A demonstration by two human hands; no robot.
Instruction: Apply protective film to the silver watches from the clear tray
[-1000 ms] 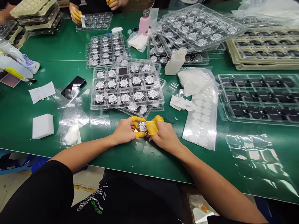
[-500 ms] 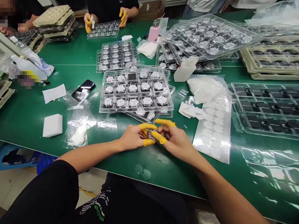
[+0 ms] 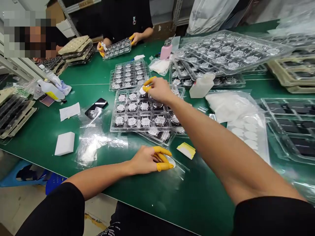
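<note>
My left hand [image 3: 152, 160], with yellow finger cots, is closed low over the table near its front edge. Its fingertips pinch a round white disc [image 3: 173, 162], which looks like a thin sticker and is partly hidden. My right hand [image 3: 157, 89], also in yellow cots, reaches over the clear tray [image 3: 128, 129] of watch heads. Thumb and forefinger are closed on a watch head [image 3: 142, 91] with a white face, at the back-row middle compartment. Whether it rests in the compartment I cannot tell. Other white-faced watch heads [image 3: 145, 122] sit in the tray.
A yellow-and-white pad [image 3: 186, 150] lies right of my left hand. Left are a white foam block [image 3: 64, 143], clear film [image 3: 92, 137] and a phone [image 3: 96, 107]. More trays [image 3: 228, 54], a white bottle [image 3: 202, 86] and a sticker sheet [image 3: 248, 131] are right. A co-worker's hands hold a tray [image 3: 117, 49] opposite.
Both hands were together around a watch head at the table's front. My right hand has carried it forward to the tray's bare back-row compartment. The yellow-and-white pad now shows on the table.
</note>
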